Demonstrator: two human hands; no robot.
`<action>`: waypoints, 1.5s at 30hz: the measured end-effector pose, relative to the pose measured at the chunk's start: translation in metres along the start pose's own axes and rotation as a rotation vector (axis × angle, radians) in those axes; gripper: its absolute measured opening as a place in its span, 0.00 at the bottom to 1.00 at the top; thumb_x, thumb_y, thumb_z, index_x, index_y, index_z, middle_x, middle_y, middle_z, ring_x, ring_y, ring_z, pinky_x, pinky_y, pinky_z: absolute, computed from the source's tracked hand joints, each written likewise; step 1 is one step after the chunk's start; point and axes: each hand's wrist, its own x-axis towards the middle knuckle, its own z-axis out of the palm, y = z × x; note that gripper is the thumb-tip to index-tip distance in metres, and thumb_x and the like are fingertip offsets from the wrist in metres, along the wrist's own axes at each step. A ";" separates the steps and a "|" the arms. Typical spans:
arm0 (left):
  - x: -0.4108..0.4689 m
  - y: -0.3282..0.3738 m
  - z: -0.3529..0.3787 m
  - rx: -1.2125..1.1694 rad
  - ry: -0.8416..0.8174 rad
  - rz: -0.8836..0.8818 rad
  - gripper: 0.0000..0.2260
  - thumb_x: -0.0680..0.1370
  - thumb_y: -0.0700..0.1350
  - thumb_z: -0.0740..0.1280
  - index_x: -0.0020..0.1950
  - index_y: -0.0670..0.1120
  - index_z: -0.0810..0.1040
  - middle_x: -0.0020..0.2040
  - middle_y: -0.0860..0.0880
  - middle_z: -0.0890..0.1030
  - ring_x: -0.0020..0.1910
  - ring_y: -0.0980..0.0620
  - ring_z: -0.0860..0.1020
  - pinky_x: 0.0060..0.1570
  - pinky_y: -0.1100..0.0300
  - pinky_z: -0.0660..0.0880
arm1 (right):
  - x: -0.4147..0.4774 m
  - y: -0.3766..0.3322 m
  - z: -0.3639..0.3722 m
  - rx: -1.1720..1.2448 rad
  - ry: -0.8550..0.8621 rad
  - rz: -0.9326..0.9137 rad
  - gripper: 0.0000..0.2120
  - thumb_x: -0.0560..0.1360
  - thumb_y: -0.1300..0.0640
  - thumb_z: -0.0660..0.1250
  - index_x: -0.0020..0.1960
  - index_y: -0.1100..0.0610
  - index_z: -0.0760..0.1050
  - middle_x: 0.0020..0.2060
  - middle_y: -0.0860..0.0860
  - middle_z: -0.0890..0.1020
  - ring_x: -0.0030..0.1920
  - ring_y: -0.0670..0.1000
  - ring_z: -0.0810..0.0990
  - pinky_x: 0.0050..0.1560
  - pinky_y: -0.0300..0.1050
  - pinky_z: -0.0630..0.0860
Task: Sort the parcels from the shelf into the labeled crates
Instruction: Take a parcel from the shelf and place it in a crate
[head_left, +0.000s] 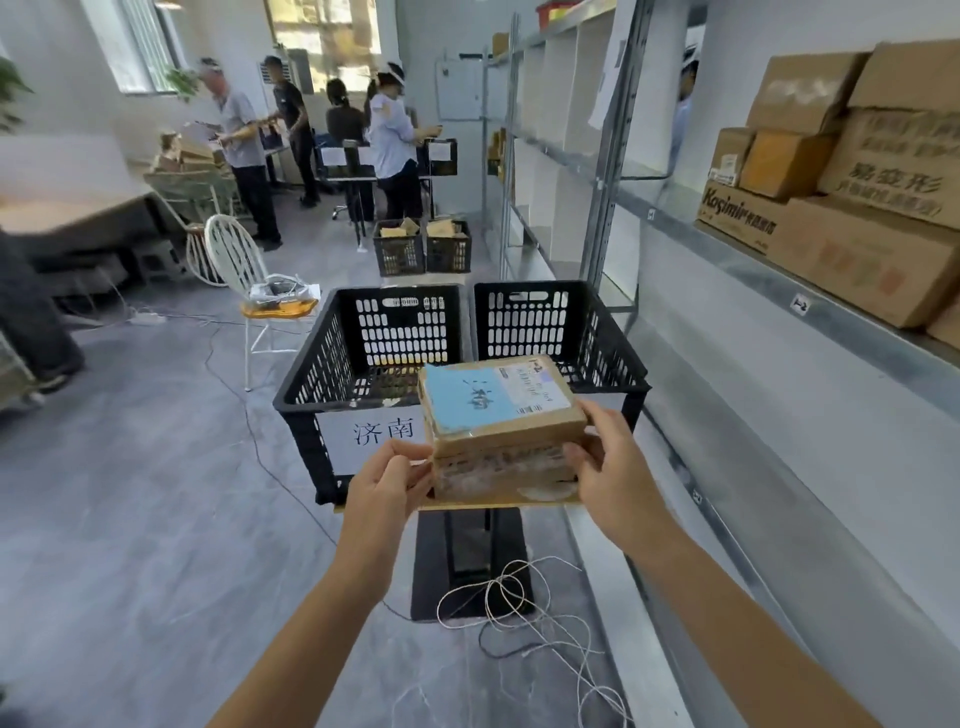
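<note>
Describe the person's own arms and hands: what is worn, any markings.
Both are bare. The left hand and right hand wear no gloves, and no ring, watch or band shows. The left forearm and right forearm are uncovered to the frame's lower edge; no sleeve, cable or marking is visible.

**Both hands up, gripping from either side**

Bare forearms reach forward and converge. Left hand grips the left end of the parcel stack, fingers curled. Right hand grips the right end, fingers curled against it.
</note>
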 end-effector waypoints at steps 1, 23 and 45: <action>0.005 0.000 0.001 -0.019 -0.005 -0.012 0.13 0.82 0.35 0.52 0.46 0.39 0.76 0.50 0.41 0.85 0.52 0.48 0.84 0.52 0.57 0.80 | 0.003 0.004 0.001 0.012 -0.006 -0.007 0.23 0.80 0.70 0.61 0.69 0.49 0.68 0.59 0.43 0.73 0.64 0.45 0.75 0.58 0.37 0.77; 0.177 0.017 -0.039 0.055 -0.187 -0.249 0.20 0.78 0.54 0.68 0.62 0.40 0.78 0.50 0.44 0.86 0.47 0.45 0.85 0.45 0.59 0.82 | 0.139 0.012 0.063 0.028 -0.089 -0.037 0.22 0.80 0.70 0.61 0.62 0.43 0.69 0.63 0.43 0.78 0.64 0.41 0.75 0.54 0.34 0.77; 0.321 0.002 -0.070 -0.149 -0.026 -0.240 0.17 0.77 0.50 0.70 0.61 0.41 0.77 0.51 0.42 0.86 0.52 0.44 0.84 0.55 0.46 0.80 | 0.285 0.005 0.200 0.632 -0.130 0.481 0.20 0.72 0.52 0.75 0.62 0.55 0.77 0.52 0.50 0.87 0.54 0.52 0.85 0.54 0.48 0.81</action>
